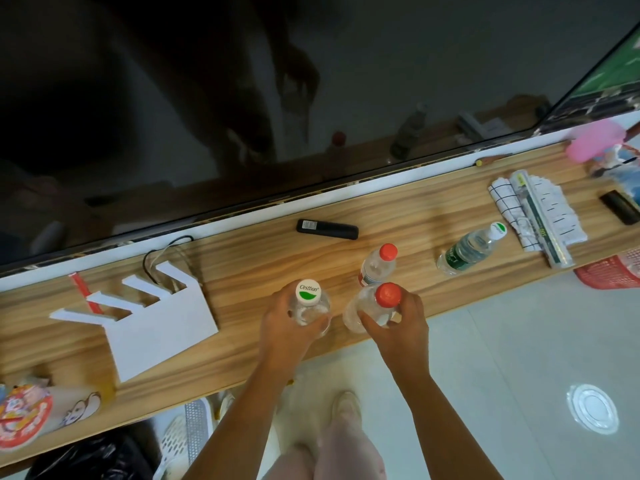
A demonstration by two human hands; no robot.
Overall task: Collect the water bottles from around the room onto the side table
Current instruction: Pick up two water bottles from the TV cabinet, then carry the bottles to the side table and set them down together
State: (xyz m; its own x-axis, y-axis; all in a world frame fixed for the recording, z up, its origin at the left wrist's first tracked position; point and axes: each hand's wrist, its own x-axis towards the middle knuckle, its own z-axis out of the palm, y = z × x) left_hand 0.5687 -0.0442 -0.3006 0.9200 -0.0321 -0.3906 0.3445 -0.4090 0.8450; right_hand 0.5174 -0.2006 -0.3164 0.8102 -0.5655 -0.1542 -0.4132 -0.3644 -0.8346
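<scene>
One head-worn camera looks steeply down, close over the wooden surface (242, 258), floor (519, 341) below, screen (207, 98) beyond.

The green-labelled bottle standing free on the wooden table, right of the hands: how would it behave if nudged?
The green-labelled bottle stands upright, tall and narrow, so it would probably tip easily. It looks mostly empty, hence likely light. Once down, its round clear body would probably roll on the smooth wooden table.

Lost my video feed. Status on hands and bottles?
Left hand gripping green-cap bottle. Right hand gripping red-cap bottle. Two more bottles standing on wooden table. Nothing blocking.
</scene>
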